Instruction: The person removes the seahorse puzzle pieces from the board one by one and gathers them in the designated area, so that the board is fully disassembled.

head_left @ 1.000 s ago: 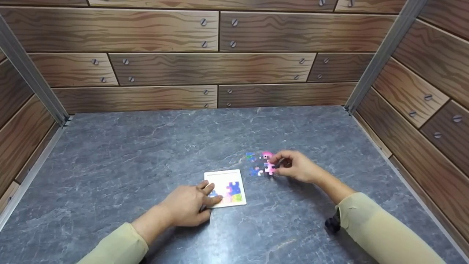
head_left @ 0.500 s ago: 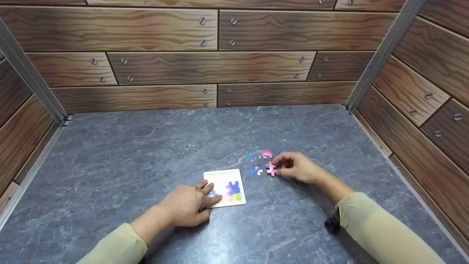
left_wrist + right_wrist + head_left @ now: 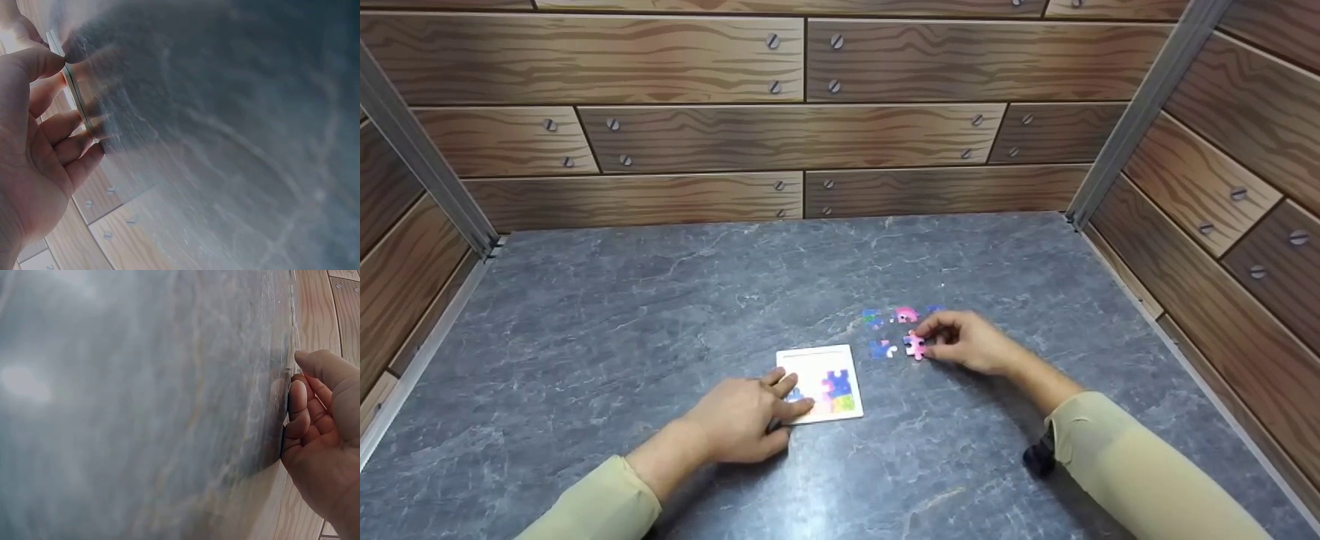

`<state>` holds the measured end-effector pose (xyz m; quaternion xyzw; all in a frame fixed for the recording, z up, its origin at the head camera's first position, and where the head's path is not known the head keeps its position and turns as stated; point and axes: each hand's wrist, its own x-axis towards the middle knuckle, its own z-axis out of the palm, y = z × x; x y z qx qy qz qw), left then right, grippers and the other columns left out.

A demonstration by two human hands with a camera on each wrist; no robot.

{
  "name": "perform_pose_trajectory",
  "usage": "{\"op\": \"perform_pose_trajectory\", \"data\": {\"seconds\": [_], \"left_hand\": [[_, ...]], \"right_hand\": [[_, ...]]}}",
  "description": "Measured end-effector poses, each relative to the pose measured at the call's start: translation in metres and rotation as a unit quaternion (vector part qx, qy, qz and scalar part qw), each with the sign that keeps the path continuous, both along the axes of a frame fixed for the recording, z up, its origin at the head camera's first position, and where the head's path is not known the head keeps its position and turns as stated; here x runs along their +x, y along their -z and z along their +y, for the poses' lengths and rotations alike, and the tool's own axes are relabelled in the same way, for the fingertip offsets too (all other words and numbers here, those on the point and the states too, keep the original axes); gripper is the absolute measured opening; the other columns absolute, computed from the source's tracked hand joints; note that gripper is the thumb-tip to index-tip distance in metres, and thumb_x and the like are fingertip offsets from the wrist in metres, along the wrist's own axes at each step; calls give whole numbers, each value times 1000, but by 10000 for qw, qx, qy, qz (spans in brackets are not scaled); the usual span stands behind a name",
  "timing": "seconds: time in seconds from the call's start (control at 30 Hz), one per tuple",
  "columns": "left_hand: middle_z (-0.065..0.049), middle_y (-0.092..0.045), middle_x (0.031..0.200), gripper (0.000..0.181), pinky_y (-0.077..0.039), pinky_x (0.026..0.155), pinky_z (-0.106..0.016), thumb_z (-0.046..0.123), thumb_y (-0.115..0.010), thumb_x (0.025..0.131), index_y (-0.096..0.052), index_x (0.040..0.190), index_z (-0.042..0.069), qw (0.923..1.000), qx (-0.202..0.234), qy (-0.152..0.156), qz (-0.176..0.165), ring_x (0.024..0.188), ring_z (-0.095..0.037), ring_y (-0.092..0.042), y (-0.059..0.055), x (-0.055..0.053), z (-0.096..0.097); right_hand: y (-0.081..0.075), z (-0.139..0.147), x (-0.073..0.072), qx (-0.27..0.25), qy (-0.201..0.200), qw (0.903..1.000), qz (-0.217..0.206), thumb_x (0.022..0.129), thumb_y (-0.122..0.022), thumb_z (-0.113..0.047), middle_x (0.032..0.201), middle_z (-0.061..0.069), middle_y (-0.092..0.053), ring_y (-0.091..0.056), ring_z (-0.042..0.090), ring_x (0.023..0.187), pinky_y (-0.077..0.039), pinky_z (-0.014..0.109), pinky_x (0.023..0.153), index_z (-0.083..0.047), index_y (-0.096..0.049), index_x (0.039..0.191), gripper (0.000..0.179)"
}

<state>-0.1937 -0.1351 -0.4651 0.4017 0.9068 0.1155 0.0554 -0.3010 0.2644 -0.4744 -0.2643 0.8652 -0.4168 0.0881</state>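
Observation:
A white square puzzle tray (image 3: 819, 363) lies on the table in the head view, with several colourful pieces set along its lower and right parts. My left hand (image 3: 746, 420) rests on the tray's left side, fingers spread over it and covering some of the pieces. In the left wrist view, the thumb (image 3: 48, 62) of that hand is at the tray's edge. To the right, my right hand (image 3: 971, 343) pinches a pink puzzle piece (image 3: 915, 346) between thumb and forefinger. The right wrist view shows the curled fingers (image 3: 298, 396) low at the table, the piece itself hidden.
Loose puzzle pieces lie around the held one: a blue-green piece (image 3: 871, 318), a pink piece with an eye (image 3: 906, 315), a blue piece with white (image 3: 881, 349), and a blue one (image 3: 934, 308) partly behind the right hand. Wood-patterned walls (image 3: 690, 139) enclose the grey marbled table (image 3: 660, 300).
My right hand has drawn the pink piece slightly down, apart from the pink piece with the eye, and the blue piece behind has come into view. My left hand stays on the tray.

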Motion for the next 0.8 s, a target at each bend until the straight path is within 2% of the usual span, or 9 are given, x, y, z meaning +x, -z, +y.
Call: {"op": "perform_pose_trajectory", "data": {"seconds": [0.8], "left_hand": [[-23, -56, 150, 50, -56, 98, -57, 28, -60, 97, -68, 146, 22, 10000, 43, -40, 80, 142, -41, -53, 1, 0, 0]], "right_hand": [[2, 0, -1, 85, 76, 9999, 2, 88, -81, -1, 99, 14, -72, -56, 13, 79, -46, 21, 69, -2, -76, 113, 26]]}}
